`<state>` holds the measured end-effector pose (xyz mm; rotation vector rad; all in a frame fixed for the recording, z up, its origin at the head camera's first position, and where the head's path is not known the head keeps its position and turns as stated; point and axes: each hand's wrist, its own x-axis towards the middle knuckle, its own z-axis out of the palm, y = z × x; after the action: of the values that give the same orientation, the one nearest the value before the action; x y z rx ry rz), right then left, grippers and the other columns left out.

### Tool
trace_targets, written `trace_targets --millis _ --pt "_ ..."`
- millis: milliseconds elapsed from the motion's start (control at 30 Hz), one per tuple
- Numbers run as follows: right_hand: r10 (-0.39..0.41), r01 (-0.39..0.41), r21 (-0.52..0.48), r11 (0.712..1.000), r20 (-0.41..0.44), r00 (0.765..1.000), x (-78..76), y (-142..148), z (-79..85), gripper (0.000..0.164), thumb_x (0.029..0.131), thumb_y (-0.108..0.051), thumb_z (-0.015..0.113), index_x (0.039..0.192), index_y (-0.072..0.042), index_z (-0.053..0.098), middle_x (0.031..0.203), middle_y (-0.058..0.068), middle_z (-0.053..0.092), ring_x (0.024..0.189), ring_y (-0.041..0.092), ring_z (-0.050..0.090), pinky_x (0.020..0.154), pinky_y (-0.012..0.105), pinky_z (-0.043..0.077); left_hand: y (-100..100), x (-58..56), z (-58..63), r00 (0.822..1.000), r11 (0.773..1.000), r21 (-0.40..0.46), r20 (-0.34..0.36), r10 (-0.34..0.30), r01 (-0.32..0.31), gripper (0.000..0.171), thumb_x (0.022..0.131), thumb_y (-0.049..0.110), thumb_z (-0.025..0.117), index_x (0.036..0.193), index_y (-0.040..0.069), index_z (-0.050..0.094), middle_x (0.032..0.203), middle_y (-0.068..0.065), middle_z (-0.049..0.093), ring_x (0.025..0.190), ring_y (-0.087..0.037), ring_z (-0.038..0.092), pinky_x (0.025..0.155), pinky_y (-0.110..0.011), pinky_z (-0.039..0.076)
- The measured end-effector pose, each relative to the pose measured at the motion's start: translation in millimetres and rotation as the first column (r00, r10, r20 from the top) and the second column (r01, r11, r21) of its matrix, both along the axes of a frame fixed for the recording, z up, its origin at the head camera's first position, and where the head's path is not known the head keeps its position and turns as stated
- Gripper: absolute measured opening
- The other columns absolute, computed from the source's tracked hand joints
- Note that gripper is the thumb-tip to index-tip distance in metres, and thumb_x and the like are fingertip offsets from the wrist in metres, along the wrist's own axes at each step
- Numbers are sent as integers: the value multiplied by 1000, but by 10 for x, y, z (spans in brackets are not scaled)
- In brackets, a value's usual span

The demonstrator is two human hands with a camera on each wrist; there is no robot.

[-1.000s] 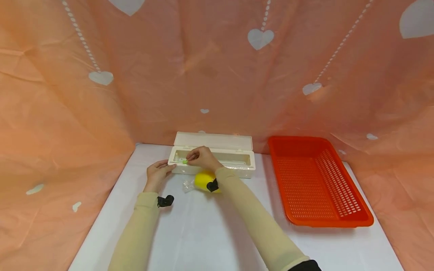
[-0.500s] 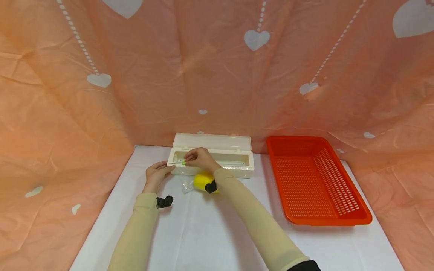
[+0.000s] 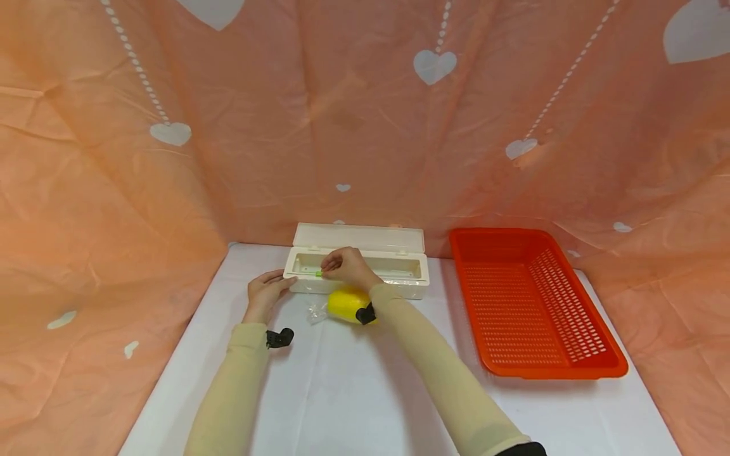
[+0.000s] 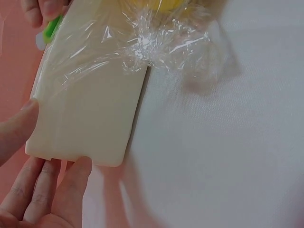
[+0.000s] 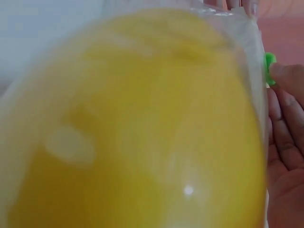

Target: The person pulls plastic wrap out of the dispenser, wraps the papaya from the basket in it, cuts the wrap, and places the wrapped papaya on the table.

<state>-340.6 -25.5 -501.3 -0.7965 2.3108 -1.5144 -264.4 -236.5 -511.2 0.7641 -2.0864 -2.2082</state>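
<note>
red-orange basket (image 3: 507,310), right | white tabletop (image 3: 331,392) | heart-patterned orange backdrop (image 3: 376,133), behind

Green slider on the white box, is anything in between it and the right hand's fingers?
Nothing visible: the right hand pinches the green slider at the front rim of the white box. The yellow object lies in front of the box, not between them.

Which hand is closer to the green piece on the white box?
Right. The right hand touches the green piece with its thumb; the left hand is left of it, gripping the white box.
</note>
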Motion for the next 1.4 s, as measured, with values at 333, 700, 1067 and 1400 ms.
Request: trace_targets --millis 333,700,1067,1400 --pt "43 -42 -14 999 108 993 -89 404 5 20 86 -8 71 104 3 71 91 5 72 83 17 67 78 27 55 -54 15 39 1000 1000 -4 -16 -7 7 53 81 2 76 129 -6 54 111 -13 60 81 -6 61 98 -41 45" --pt "69 -59 -50 997 230 971 -71 426 48 25 85 -7 73 105 6 68 91 9 71 83 19 66 78 28 54 -22 10 38 1000 1000 7 -21 -13 13 52 80 0 76 127 -8 54 103 -10 62 77 -5 61 98 -41 45" --pt "8 -17 44 999 189 982 -94 677 42 15 80 -10 79 92 -4 73 84 6 70 77 20 65 72 28 54 15 5 36 1000 1000 -6 -15 -22 22 53 81 1 75 128 -7 54 111 -14 61 78 -5 60 97 -41 45" --pt "-13 0 98 995 133 991 -67 896 84 19 79 -7 79 94 2 71 82 5 70 77 17 66 74 28 54 -5 13 33 1000 1000 4 -11 -12 12 53 81 1 76 128 -7 54 110 -13 60 79 -5 61 96 -38 46"
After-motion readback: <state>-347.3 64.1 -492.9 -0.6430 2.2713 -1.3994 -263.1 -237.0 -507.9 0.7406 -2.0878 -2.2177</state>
